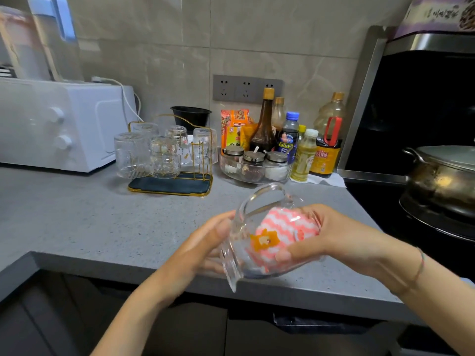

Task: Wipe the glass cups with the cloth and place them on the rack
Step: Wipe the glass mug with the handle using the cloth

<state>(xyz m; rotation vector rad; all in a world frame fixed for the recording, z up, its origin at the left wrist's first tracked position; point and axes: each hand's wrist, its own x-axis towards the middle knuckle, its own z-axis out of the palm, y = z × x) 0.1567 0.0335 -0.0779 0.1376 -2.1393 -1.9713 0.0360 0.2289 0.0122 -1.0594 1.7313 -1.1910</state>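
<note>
A clear glass cup [241,255] with a handle and an orange print lies tilted on its side above the counter's front edge. My left hand [205,242] holds its base end, fingers curled around the glass. My right hand [331,235] grips the rim end and presses a pink-and-white striped cloth [285,227] inside the cup. Further back stands the gold wire rack [180,183] with a dark tray, holding several upturned glass cups [132,155].
A white microwave [64,124] sits at the back left. Right of the rack are a glass bowl of spice jars [254,165] and several sauce bottles [264,124]. A metal pot [442,176] rests on the stove at the right. Grey counter [90,222] lies between me and the rack.
</note>
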